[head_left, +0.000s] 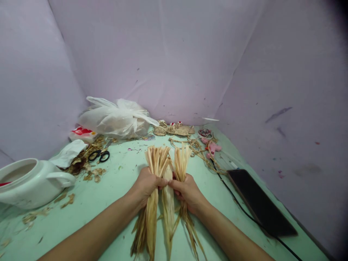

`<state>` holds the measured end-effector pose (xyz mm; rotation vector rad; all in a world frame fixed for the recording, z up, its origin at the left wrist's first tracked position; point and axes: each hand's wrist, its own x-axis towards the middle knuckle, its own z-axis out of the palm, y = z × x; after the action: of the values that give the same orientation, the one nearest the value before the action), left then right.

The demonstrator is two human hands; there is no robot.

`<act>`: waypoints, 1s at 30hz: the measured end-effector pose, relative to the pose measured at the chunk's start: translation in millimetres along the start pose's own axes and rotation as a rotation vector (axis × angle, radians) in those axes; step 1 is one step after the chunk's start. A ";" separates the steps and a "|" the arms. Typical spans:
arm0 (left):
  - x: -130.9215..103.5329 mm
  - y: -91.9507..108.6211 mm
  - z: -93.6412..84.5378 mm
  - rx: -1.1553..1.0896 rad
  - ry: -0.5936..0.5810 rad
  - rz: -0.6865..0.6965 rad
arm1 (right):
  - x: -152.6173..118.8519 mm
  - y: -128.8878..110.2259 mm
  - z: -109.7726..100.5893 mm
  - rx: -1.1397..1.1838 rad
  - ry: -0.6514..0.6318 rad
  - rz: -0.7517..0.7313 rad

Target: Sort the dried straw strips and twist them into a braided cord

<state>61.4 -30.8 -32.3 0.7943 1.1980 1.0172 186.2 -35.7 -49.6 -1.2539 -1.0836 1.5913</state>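
Dry corn husks, pale straw in colour, hang between my two hands over the green table. My left hand (pixel 149 185) is closed round a thick bundle of husk strips (pixel 152 214). A thinner bundle of husk strips (pixel 182 163) is gripped in my right hand (pixel 187 190). One wide husk leaf (pixel 168 210) runs down the middle, pinched near its upper part where both thumbs almost meet. The cut ends fan out above my hands, and the ragged tails trail below toward me. Most of my fingers are hidden behind the husks.
Left are a white pot (pixel 32 186), black-handled scissors (pixel 99 156), husk scraps (pixel 81 165) and a white plastic bag (pixel 116 117). Woven pieces (pixel 176 128) lie at the back. A pink glue gun (pixel 213 146), braided cord (pixel 193 143) and a dark flat device (pixel 261 203) are right.
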 end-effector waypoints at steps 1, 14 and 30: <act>-0.3 0.3 0.4 0.012 0.007 0.006 | -0.1 0.3 0.0 0.004 0.004 0.004; -2.2 4.7 -1.9 0.112 -0.049 0.033 | 0.1 4.6 -2.9 0.016 0.011 0.013; -5.4 1.2 7.5 0.112 0.132 0.118 | 0.9 4.3 9.2 -0.288 0.198 -0.094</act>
<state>68.2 -35.2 -27.7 0.9053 1.3430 1.1204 176.6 -37.4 -52.7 -1.4920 -1.2543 1.2419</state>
